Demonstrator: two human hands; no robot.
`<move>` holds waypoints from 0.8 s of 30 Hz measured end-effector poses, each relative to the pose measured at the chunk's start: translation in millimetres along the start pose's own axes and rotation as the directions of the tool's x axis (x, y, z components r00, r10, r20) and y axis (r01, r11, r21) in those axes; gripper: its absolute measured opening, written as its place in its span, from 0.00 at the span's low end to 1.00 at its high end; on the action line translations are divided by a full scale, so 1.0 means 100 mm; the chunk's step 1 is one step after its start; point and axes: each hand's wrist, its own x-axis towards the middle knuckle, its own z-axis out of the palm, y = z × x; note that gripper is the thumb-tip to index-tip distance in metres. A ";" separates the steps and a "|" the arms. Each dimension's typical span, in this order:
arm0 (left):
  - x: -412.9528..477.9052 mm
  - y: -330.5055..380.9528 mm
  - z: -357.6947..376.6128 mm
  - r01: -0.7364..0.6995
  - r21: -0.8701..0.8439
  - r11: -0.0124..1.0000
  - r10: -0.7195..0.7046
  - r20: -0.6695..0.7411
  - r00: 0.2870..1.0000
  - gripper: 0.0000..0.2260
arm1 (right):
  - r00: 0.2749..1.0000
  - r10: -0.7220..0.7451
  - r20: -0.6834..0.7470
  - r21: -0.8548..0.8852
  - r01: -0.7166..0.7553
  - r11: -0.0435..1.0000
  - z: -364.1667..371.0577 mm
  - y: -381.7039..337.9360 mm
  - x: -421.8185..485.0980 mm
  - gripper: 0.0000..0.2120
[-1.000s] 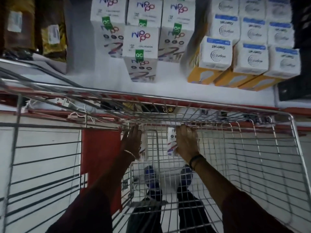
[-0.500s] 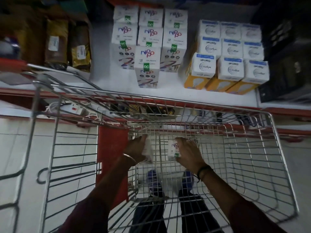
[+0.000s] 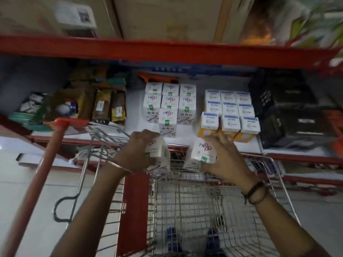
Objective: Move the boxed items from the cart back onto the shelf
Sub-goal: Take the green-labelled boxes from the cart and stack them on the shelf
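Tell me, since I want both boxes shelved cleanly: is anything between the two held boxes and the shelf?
Nothing visible blocks them. The left hand and right hand hold boxes above the cart rim, and bare white shelf lies just ahead, in front of the stacked boxes.

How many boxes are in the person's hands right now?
2. One white box is in the left hand, the other box in the right hand, both above the cart's front edge. More could be hidden behind the hands.
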 end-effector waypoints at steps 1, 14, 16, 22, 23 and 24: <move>0.02 -0.02 -0.13 -0.003 -0.012 1.000 0.003 -0.019 1.000 0.36 | 1.000 -0.011 -0.027 -0.032 0.010 0.999 -0.13 -0.04 0.07 0.38; 0.58 -0.33 -0.44 0.069 0.139 0.988 -0.037 -0.218 0.975 0.33 | 0.991 -0.062 -0.122 -0.229 0.033 0.973 -0.32 -0.31 1.02 0.37; 0.69 -0.43 -0.33 0.091 0.137 0.986 -0.062 -0.206 0.977 0.33 | 0.989 -0.077 -0.124 -0.246 0.044 0.968 -0.28 -0.36 1.09 0.36; 0.87 -0.59 -0.14 0.115 0.141 0.983 -0.086 -0.201 0.976 0.33 | 0.989 -0.091 -0.119 -0.277 0.055 0.959 -0.23 -0.35 1.15 0.36; 0.89 -0.60 -0.12 0.116 0.142 0.983 -0.086 -0.200 0.976 0.33 | 0.990 -0.090 -0.105 -0.284 0.057 0.957 -0.20 -0.33 1.16 0.36; 0.91 -0.60 -0.09 0.116 0.137 0.984 -0.087 -0.200 0.976 0.33 | 0.992 -0.086 -0.093 -0.292 0.056 0.955 -0.16 -0.32 1.18 0.36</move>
